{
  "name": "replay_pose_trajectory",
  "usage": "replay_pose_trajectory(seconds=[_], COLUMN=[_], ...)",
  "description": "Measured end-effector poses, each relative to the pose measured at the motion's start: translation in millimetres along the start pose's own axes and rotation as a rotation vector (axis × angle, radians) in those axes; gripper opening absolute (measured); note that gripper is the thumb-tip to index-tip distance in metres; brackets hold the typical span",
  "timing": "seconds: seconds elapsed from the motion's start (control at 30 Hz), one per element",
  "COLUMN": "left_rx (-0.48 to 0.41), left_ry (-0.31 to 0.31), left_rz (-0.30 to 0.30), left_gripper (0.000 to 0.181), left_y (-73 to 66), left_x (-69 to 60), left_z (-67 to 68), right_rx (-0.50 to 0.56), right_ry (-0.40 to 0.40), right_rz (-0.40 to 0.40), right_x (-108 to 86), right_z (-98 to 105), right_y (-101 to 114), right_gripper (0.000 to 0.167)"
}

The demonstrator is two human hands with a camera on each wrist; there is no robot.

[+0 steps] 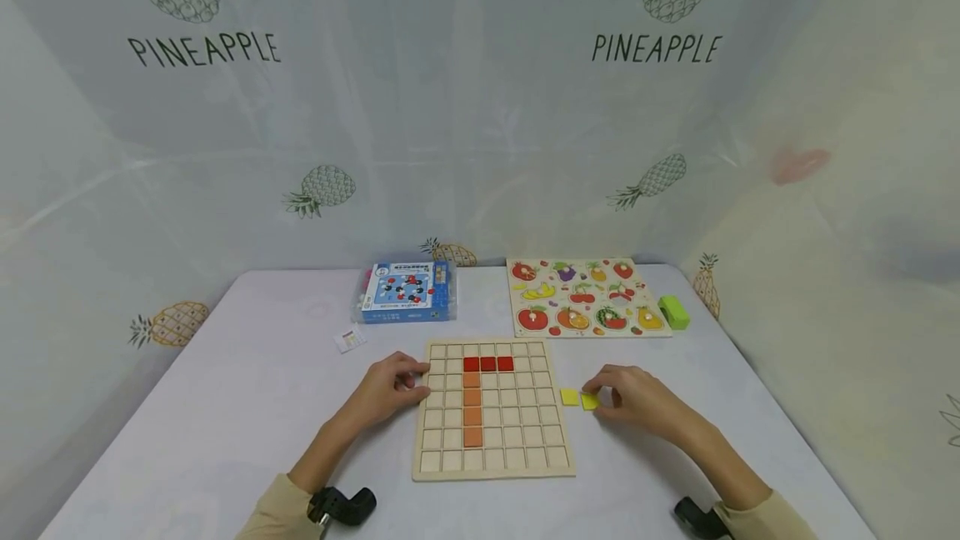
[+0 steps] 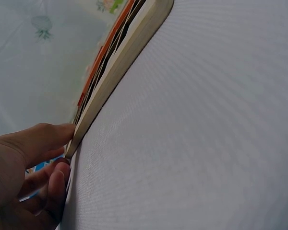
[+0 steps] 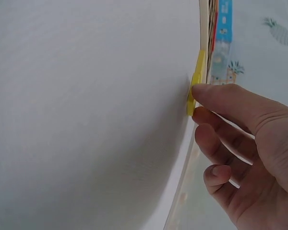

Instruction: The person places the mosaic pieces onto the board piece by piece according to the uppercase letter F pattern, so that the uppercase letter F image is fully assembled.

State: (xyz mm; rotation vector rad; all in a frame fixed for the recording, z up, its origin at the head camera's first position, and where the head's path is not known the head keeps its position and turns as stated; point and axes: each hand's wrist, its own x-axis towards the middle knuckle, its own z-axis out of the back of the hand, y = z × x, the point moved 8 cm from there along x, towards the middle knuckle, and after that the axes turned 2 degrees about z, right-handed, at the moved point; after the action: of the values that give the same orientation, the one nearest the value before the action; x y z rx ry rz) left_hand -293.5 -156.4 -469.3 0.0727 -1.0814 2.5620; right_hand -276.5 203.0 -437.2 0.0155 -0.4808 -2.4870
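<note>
A wooden grid board (image 1: 521, 417) lies flat on the table. Three red square tiles (image 1: 488, 364) form a row near its top, with a column of several orange tiles (image 1: 472, 397) below the leftmost one. My left hand (image 1: 390, 387) touches the board's left edge with thumb and fingertips apart; the left wrist view shows the thumb (image 2: 53, 136) against that edge. Right of the board, my right hand (image 1: 633, 397) pinches a yellow square tile (image 1: 589, 402) between thumb and finger, low over the table. A second yellow tile (image 1: 569, 397) is just left of it, beside the board.
Behind the board are a blue boxed molecule set (image 1: 405, 294) and a fruit peg puzzle (image 1: 581, 298). A green block (image 1: 674, 312) stands right of the puzzle. A small white card (image 1: 350, 340) lies at the left. A pineapple-print curtain (image 1: 480, 107) hangs behind the table.
</note>
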Motion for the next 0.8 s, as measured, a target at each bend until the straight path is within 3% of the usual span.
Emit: replay_pose_trajectory(seconds=[0.23,0.8], left_rx=[-0.003,-0.002], left_ry=[0.001,-0.001], left_rz=[0.017,-0.014], left_gripper=[0.037,0.037], left_y=[1.9,-0.6], left_x=[-2.2,0.4], left_z=[-2.5,0.0], right_rx=[0.003,-0.003], right_ry=[0.008,0.0], right_rz=[0.002,0.0], right_x=[-2.4,-1.2], right_z=[-2.7,-4.0], right_y=[-3.5,-6.6], right_gripper=[0.023,0.021])
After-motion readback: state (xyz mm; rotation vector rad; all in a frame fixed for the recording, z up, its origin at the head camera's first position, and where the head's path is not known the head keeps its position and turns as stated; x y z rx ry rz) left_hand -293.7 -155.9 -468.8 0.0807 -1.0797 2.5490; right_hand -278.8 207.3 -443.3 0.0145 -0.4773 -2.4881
